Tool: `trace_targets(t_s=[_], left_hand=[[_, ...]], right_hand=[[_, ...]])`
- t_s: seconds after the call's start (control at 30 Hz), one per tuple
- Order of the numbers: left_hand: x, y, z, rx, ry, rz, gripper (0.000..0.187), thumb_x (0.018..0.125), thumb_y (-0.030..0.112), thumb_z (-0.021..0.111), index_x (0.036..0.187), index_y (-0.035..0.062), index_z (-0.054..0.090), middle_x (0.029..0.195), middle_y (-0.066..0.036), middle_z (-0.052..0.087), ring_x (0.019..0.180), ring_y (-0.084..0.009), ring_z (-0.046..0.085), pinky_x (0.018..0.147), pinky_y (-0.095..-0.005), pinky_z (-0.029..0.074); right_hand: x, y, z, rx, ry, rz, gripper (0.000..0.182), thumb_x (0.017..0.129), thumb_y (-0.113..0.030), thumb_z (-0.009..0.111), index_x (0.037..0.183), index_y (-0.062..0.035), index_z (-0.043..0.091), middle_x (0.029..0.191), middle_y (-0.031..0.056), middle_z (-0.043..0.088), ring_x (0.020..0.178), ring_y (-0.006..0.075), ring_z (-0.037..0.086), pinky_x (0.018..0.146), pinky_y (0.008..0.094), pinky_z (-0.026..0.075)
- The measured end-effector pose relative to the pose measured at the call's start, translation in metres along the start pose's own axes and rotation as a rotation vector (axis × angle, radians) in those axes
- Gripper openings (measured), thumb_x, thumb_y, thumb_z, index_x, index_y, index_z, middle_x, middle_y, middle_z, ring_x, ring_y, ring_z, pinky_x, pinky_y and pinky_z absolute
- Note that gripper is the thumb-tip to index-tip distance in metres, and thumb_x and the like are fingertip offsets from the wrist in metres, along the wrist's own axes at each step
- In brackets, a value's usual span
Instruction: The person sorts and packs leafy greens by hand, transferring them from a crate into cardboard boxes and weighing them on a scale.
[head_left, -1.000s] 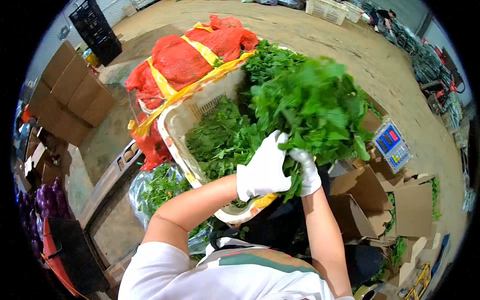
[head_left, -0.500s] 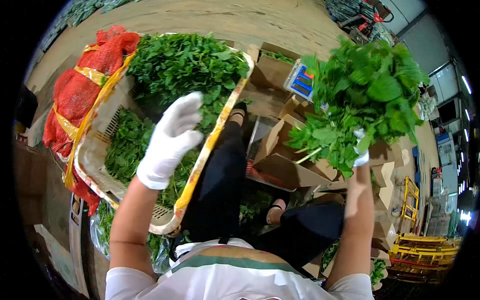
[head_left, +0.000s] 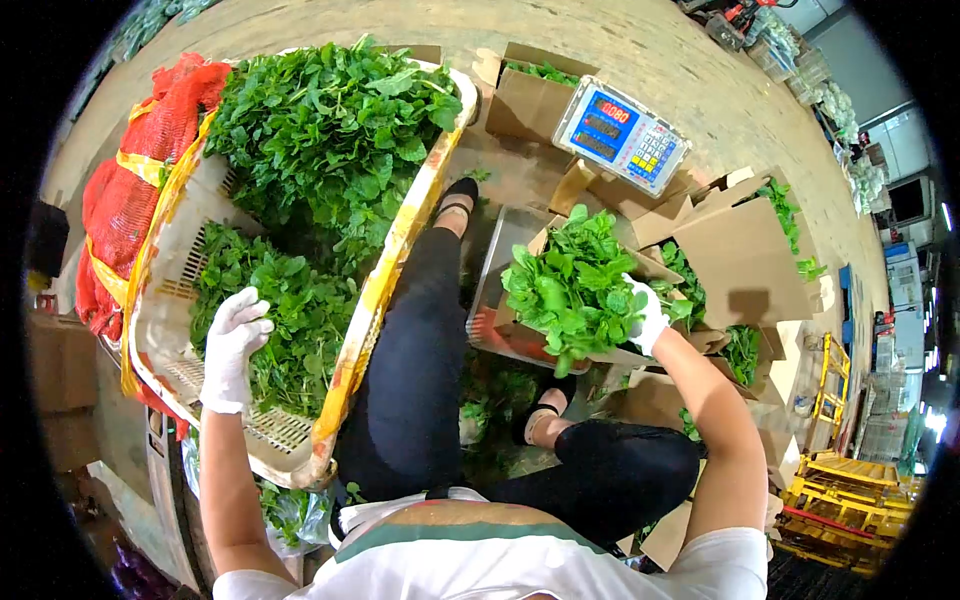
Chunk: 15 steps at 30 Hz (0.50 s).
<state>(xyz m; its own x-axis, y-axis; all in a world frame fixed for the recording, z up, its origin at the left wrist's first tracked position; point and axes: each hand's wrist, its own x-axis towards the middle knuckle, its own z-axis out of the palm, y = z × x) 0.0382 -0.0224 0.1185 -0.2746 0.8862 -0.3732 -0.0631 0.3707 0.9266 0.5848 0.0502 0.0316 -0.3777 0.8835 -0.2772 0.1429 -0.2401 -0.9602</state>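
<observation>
My left hand (head_left: 236, 348), in a white glove, is held over the near left part of a pale plastic crate (head_left: 160, 310). Its fingers are loosely bent and hold nothing. Loose leafy green stems (head_left: 290, 290) lie in the crate below it, and a thicker heap of mint-like greens (head_left: 325, 125) fills the far end. On the right, my gloved right hand (head_left: 648, 315) grips a bunch of mint-like greens (head_left: 570, 285) by its stem side. The bunch is over a cardboard box on the metal scale pan (head_left: 490, 275); whether it touches the box is hidden by the leaves.
A digital scale display (head_left: 620, 135) with lit red digits stands beyond the pan. Cardboard boxes (head_left: 740, 260) with greens crowd the right side. Red mesh sacks (head_left: 140, 210) press against the crate's left side. Yellow metal racks (head_left: 840, 500) stand at far right.
My right hand has brought the greens down and leftward, from raised at the right to over the pan, uncovering the scale display. My left hand has drawn back leftward, its fingers more bent.
</observation>
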Motion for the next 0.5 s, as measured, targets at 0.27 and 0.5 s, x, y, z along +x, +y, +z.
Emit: trace_targets(t_s=[0.27,0.5], left_hand=[[0.015,-0.015,-0.035,0.119,0.162,-0.105,0.047,0.071,0.002,0.053,0.117,0.0071,0.045,0.101,-0.003,0.056,0.081,-0.0098,0.055,0.073,-0.0240,0.043],[0.026,-0.028,-0.100,0.398,0.336,0.182,0.043,0.070,0.000,0.051,0.112,0.0010,0.047,0.100,-0.006,0.053,0.092,-0.0145,0.051,0.080,-0.0263,0.042]], right_hand=[[0.042,0.103,-0.022,-0.852,0.108,0.481,0.029,0.079,-0.028,0.052,0.098,-0.0048,0.054,0.098,0.0140,0.057,0.081,0.0261,0.054,0.073,0.0334,0.044],[0.082,0.164,-0.019,-1.238,-0.473,0.252,0.058,0.076,-0.046,0.053,0.120,-0.0100,0.044,0.115,0.0125,0.052,0.098,0.0270,0.052,0.084,0.0346,0.040]])
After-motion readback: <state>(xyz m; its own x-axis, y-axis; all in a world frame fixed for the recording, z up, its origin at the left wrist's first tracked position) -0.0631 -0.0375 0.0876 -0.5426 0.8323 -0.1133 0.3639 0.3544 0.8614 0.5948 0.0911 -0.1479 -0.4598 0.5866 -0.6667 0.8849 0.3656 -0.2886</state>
